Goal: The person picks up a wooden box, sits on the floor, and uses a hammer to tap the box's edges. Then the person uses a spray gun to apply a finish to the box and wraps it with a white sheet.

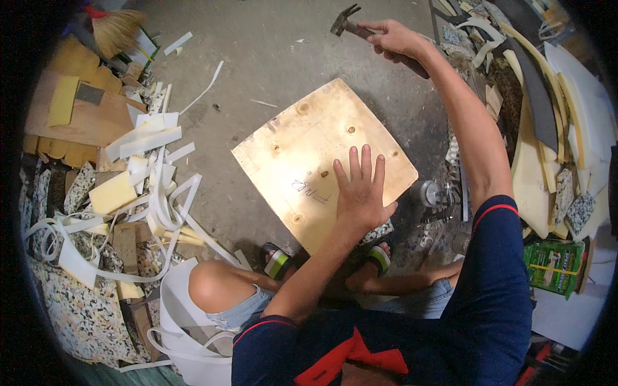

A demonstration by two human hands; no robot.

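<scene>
A square plywood board (283, 151) with dark knots and some handwriting lies in front of me, turned at an angle. Flat on its near right part rests my left hand (362, 196), fingers spread and holding nothing. Up at the far right, beyond the board's edge, my right hand (394, 40) grips a claw hammer (415, 66) by its handle. The hammer's metal head (346, 20) points away to the left, apart from the board. What supports the board from below is hidden.
Foam offcuts (145, 138) and curled white strips (158, 212) pile up on the left, near a straw broom (116, 31). Foam sheets (534, 148) lean at the right, above a green packet (555, 267). A clear jar (430, 193) stands beside the board. My sandalled feet (278, 260) are close by.
</scene>
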